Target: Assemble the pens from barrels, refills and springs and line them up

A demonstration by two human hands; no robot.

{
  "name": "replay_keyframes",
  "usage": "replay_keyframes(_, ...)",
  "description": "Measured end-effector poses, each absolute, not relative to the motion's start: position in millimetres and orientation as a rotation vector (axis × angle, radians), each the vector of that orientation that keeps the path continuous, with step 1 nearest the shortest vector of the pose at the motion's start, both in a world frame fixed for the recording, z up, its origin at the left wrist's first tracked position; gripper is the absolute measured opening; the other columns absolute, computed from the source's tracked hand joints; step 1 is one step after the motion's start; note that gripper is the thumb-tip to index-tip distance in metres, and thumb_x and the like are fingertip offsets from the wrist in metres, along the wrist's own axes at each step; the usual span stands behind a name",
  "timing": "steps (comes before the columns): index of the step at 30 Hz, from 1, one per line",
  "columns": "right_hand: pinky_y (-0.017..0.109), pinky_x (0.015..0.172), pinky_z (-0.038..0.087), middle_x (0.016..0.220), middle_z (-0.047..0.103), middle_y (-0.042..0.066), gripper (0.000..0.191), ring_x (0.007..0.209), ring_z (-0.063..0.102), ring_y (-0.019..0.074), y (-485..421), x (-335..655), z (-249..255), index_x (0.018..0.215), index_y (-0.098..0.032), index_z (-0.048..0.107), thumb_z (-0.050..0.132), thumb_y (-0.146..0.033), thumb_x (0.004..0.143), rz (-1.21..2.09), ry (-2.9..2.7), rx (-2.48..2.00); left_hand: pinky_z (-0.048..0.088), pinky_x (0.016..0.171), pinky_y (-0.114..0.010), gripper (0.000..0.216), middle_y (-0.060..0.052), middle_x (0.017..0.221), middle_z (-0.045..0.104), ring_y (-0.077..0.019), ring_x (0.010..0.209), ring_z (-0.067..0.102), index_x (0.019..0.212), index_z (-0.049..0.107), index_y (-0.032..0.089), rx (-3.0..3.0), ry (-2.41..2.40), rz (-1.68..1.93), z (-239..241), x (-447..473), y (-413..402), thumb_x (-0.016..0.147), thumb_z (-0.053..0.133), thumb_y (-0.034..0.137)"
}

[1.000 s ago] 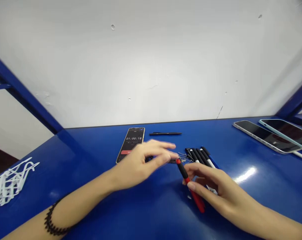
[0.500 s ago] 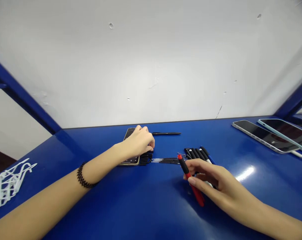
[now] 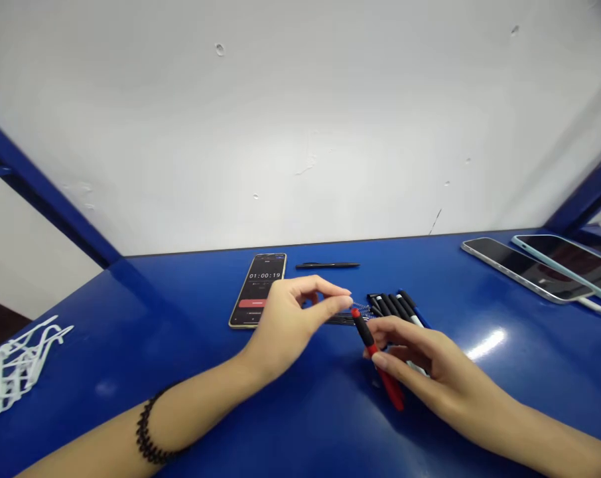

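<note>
A red pen barrel with a black grip (image 3: 393,388) leans upright in my right hand (image 3: 424,348), clasped between thumb and fingers, its narrow red end pointing up. Just left of that end, my left hand (image 3: 290,312) is closed in a thumb-and-finger pinch. Anything between those fingertips is too small to make out. Beneath the left fingertips lie thin dark pen refills (image 3: 343,320) and small metal springs (image 3: 364,309). Behind my right hand is a group of black, white and blue pen parts (image 3: 395,304), partly covered by it.
A phone showing a timer (image 3: 253,289) lies partly behind my left hand. Beyond it, a black pen (image 3: 328,265) rests near the wall. Two phones lie at right, a silver-edged phone (image 3: 524,269) and a light-blue-edged phone (image 3: 574,265). White strips (image 3: 19,372) sit at far left.
My left hand has moved from beside the phone rightward and nearer, to the top of the red pen barrel. The timer screen is now uncovered. My right hand has hardly moved.
</note>
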State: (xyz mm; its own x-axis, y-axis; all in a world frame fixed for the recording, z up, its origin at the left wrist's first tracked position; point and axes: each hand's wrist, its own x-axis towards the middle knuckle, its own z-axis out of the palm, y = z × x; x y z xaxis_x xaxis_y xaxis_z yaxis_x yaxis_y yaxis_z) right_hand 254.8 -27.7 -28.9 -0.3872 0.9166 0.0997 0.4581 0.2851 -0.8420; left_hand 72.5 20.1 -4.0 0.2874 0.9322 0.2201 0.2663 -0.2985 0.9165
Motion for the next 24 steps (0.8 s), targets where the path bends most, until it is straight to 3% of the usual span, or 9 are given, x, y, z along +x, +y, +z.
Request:
replay_keyframes(5,0.023,0.062,0.049,0.085,0.059,0.002,0.013,0.072,0.058,0.015,-28.8,254.0,-27.2,0.087,-0.021,0.054,0.044,-0.03,0.085,1.006,-1.926,-1.212,0.048,0.071,-0.028,0.012,-0.001,0.078,0.067,-0.0157,0.073,0.06,0.072,0.066,0.018,1.698,1.04,1.061,-14.2,78.6,10.6,0.074,0.062,0.029)
replay_keyframes(8,0.023,0.061,0.049,0.084,0.058,0.002,0.014,0.071,0.058,0.0149,-28.0,255.1,-26.6,0.09,-0.022,0.055,0.045,-0.03,0.084,1.002,-1.904,-1.234,0.045,0.083,-0.028,0.017,-0.003,0.091,0.065,-0.016,0.09,0.057,0.075,0.064,0.017,1.894,0.939,1.003,-8.3,75.9,7.2,0.082,0.052,0.027)
replay_keyframes(13,0.023,0.058,0.049,0.08,0.057,0.002,0.017,0.067,0.055,0.0139,-24.0,261.1,-22.8,0.095,-0.02,0.053,0.046,-0.031,0.084,1.032,-1.796,-1.206,0.03,0.099,-0.034,0.023,-0.002,0.127,0.045,-0.0179,0.116,0.039,0.106,0.056,0.024,2.306,0.928,0.826,17.8,67.0,10.6,0.087,0.044,0.026)
replay_keyframes(16,0.024,0.06,0.05,0.081,0.059,0.003,0.02,0.07,0.057,0.0149,-21.0,266.2,-19.7,0.098,-0.02,0.053,0.049,-0.034,0.083,1.032,-1.663,-1.182,0.033,0.09,-0.034,0.019,-0.003,0.112,0.053,-0.0182,0.102,0.046,0.102,0.056,0.023,2.586,1.046,0.866,26.8,64.8,21.0,0.085,0.048,0.025)
replay_keyframes(19,0.023,0.061,0.05,0.08,0.06,0.002,0.022,0.071,0.058,0.0146,-18.2,269.5,-19.0,0.098,-0.021,0.054,0.053,-0.035,0.081,1.011,-1.613,-1.155,0.032,0.078,-0.034,0.01,-0.001,0.087,0.058,-0.0173,0.084,0.048,0.08,0.062,0.021,2.938,1.035,0.524,19.6,65.6,32.1,0.082,0.052,0.021)
replay_keyframes(24,0.023,0.063,0.05,0.079,0.06,0.002,0.019,0.071,0.058,0.0143,-16.5,270.4,-19.9,0.095,-0.021,0.055,0.052,-0.034,0.081,0.994,-1.633,-1.159,0.029,0.073,-0.032,0.011,-0.001,0.083,0.058,-0.0163,0.079,0.046,0.075,0.063,0.02,3.082,1.026,0.183,-3.6,68.4,40.4,0.081,0.054,0.019)
